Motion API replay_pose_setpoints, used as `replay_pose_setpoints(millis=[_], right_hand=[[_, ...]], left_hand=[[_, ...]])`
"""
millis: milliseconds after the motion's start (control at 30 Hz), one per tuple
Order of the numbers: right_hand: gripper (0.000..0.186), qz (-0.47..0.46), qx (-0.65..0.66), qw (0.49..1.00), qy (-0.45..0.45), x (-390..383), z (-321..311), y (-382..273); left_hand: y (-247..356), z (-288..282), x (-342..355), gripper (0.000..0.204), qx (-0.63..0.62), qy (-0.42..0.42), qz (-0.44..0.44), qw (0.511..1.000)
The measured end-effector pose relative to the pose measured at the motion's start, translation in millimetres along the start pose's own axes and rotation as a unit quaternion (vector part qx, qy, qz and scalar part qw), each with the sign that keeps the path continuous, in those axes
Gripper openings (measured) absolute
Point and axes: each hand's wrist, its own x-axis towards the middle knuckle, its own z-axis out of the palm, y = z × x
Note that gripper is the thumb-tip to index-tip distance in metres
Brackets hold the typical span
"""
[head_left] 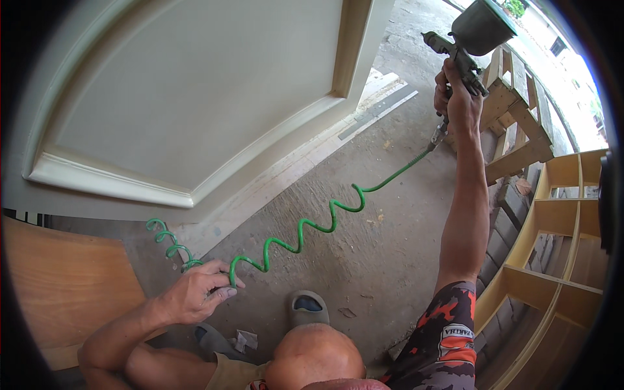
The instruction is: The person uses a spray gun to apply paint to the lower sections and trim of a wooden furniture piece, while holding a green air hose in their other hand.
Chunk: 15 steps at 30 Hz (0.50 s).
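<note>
At the upper right, my right hand [460, 104] is wrapped round the handle of a metal spray gun [463, 62] with a grey paint cup [482, 27] on top. A green coiled air hose [300, 235] runs from the gun's base down to the lower left. There my left hand [201, 291] is closed round a coil of it, and more loops hang beyond the fingers. A cream panelled door [208, 84] stands at the left, its moulded frame beside the stretched hose. The gun is apart from the door, to its right.
A wooden board [71, 279] leans at the lower left. Slatted wooden crates [520, 110] stand at the upper right, and a yellowish wooden shelf frame [552, 260] lies along the right. Flat strips [377, 114] lie on the concrete floor [390, 260] by the door. My sandal [309, 307] shows below.
</note>
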Motion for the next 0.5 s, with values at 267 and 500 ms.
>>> replay_pose_setpoints(millis=[267, 500], right_hand=[[0.035, 0.006, 0.005, 0.999, -0.035, -45.1, 29.5, -7.9], [0.033, 0.009, -0.014, 0.997, -0.077, -82.0, 64.5, -15.9]], left_hand=[[-19.5, -0.4, -24.3, 0.022, 0.007, 0.001, -0.010, 1.000], [-33.5, -4.5, -48.4, 0.022, 0.007, 0.000, -0.028, 1.000]])
